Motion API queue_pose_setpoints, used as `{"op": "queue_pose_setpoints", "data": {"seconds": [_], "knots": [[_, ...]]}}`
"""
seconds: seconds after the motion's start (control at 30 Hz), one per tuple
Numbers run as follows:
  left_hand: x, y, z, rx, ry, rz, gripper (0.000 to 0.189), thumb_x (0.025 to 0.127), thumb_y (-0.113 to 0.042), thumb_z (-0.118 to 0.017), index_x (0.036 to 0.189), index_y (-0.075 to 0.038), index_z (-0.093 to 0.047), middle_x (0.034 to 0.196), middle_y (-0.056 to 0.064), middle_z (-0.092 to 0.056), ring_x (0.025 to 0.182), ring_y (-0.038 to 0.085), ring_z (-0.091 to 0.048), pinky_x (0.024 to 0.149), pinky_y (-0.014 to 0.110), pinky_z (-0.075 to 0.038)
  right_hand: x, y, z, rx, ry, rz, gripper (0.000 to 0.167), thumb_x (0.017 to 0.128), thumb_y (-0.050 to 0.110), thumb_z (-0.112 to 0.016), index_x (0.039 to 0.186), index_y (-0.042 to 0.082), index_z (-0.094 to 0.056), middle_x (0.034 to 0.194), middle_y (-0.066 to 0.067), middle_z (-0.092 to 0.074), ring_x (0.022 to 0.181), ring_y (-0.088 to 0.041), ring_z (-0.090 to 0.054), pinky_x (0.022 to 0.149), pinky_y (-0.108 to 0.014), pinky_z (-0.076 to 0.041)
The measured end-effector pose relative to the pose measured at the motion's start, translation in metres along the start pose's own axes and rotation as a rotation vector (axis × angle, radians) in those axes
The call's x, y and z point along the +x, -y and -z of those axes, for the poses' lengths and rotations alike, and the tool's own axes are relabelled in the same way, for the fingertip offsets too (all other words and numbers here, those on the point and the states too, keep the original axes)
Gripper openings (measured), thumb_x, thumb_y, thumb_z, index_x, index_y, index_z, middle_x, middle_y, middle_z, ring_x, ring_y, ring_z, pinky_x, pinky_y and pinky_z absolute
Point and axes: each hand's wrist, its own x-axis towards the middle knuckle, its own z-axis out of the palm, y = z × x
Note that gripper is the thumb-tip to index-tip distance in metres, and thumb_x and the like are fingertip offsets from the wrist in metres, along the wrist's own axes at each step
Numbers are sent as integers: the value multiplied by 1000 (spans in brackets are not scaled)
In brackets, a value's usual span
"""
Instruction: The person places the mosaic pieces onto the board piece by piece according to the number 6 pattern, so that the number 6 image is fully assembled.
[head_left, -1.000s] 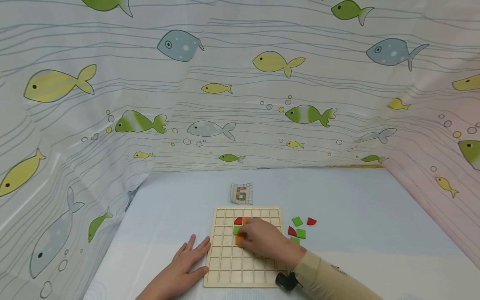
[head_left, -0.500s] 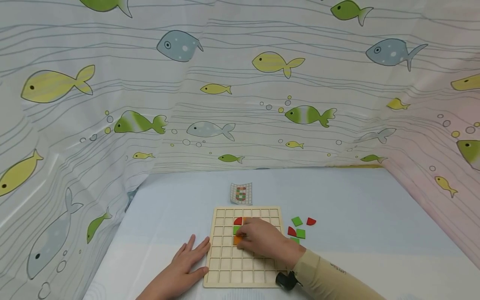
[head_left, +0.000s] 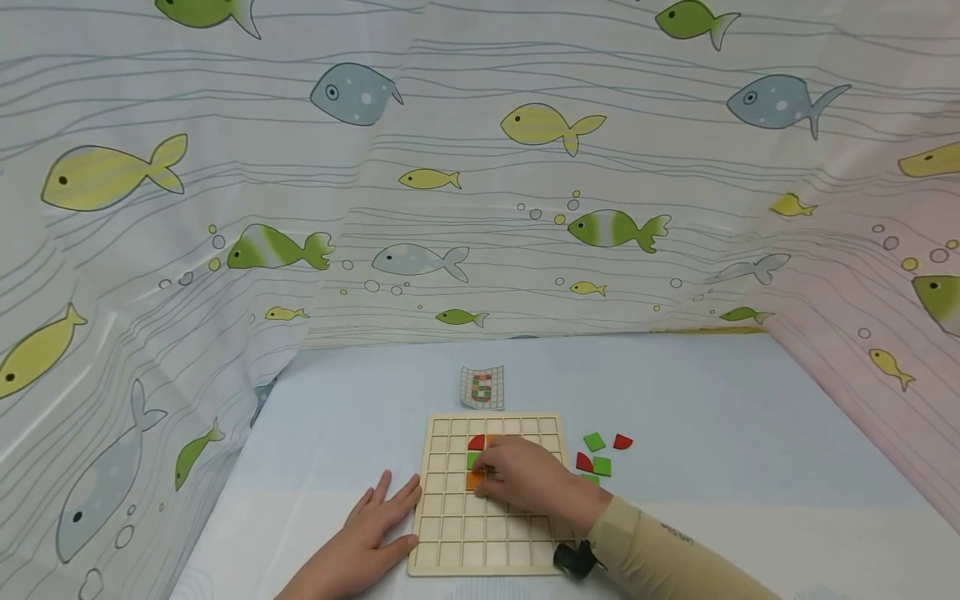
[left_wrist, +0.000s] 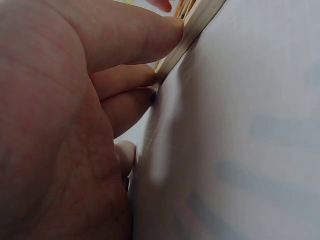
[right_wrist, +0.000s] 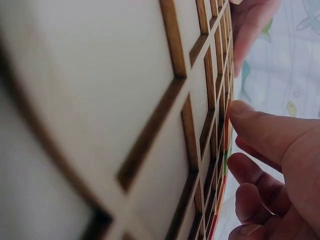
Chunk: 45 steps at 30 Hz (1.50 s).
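Note:
A pale wooden grid board (head_left: 450, 529) lies flat on the table. My left hand (head_left: 372, 523) is spread beside its left edge, fingertips touching the rim, as the left wrist view shows too. Over the board, my right hand (head_left: 528, 475) has thumb and curled fingers at an orange square tile (head_left: 473, 481) lying in a cell; the thumb (right_wrist: 242, 108) touches it in the right wrist view. Above that tile sit a green square (head_left: 472, 460) and a red quarter-circle (head_left: 477, 442). Another orange tile (head_left: 491, 439) is partly hidden behind the right hand.
Behind the board lies a small card (head_left: 482, 387) printed with a coloured grid pattern. Loose tiles, such as a green square (head_left: 594, 442) and a red quarter-circle (head_left: 623, 442), lie to the right. A black wrist camera (head_left: 576, 560) hangs over the board's lower right corner.
The orange tile under the right fingertips has shifted slightly left and lies straighter in its cell. The left hand has stayed at the board's edge.

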Motion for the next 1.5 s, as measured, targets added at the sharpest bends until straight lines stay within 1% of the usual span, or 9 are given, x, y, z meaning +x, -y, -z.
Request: {"op": "queue_pose_setpoints", "data": {"seconds": [0.27, 0.6, 0.67, 0.77, 0.87, 0.93, 1.1, 1.2, 1.5], "knots": [[0, -1, 0, 4, -2, 3, 66, 100, -41, -58, 152, -5, -38, 160, 3, -25, 148, 38, 2, 102, 8, 15, -13, -7, 10, 66, -3, -28, 29, 90, 37, -75, 114, 22, -74, 105, 14, -63, 94, -3, -57, 84, -27, -50], [-1, -2, 2, -3, 9, 23, 68, 100, -42, -57, 153, -6, -37, 161, 1, -25, 149, 37, 3, 101, 10, 14, -40, -29, 27, 120, -57, -110, 33, 89, 31, -76, 119, 17, -73, 112, 8, -65, 103, -14, -60, 85, -33, -52], [0, -3, 2, -14, 11, 29, 68, 99, -42, -58, 153, -6, -36, 161, 1, -24, 149, 37, 4, 104, 15, 13, -47, -35, 28, 126, -55, -132, 34, 89, 31, -76, 119, 16, -72, 114, 8, -65, 102, -13, -60, 85, -33, -52], [0, -4, 2, -24, 17, 45, 69, 99, -43, -58, 153, -7, -36, 161, 1, -24, 149, 36, 5, 111, 31, 8, -57, -42, 29, 149, -57, -169, 34, 89, 30, -76, 119, 15, -72, 114, 7, -64, 93, -10, -58, 79, -32, -51], [1, -5, 2, -20, 19, 57, 70, 98, -45, -58, 153, -7, -36, 161, 0, -25, 149, 36, 5, 113, 48, 3, -66, -48, 31, 143, -77, -206, 34, 89, 29, -76, 120, 16, -72, 114, 6, -63, 84, -8, -55, 73, -30, -49], [1, -4, 2, -11, 18, 60, 70, 98, -46, -57, 153, -7, -37, 161, 0, -25, 149, 37, 4, 113, 54, 2, -71, -51, 32, 147, -90, -237, 35, 88, 28, -77, 121, 16, -71, 112, 7, -63, 83, -8, -52, 71, -30, -48], [3, -4, 2, -2, 19, 63, 71, 98, -47, -57, 153, -7, -37, 161, 0, -25, 149, 38, 4, 112, 58, 1, -84, -59, 32, 132, -126, -291, 38, 87, 27, -77, 124, 19, -70, 106, 12, -62, 86, -8, -54, 74, -31, -49], [3, -3, 2, -3, 20, 59, 71, 98, -47, -57, 153, -6, -37, 161, 1, -25, 148, 38, 4, 112, 58, 1, -91, -64, 31, 120, -145, -316, 39, 87, 28, -78, 125, 20, -70, 101, 14, -61, 84, -6, -53, 75, -30, -49], [3, 0, 1, 4, 12, 37, 70, 99, -46, -57, 153, -7, -36, 161, 1, -25, 148, 38, 3, 112, 57, 1, -115, -80, 31, 130, -231, -370, 37, 82, 26, -82, 118, 23, -73, 98, 15, -63, 79, -5, -51, 69, -27, -47]]}}
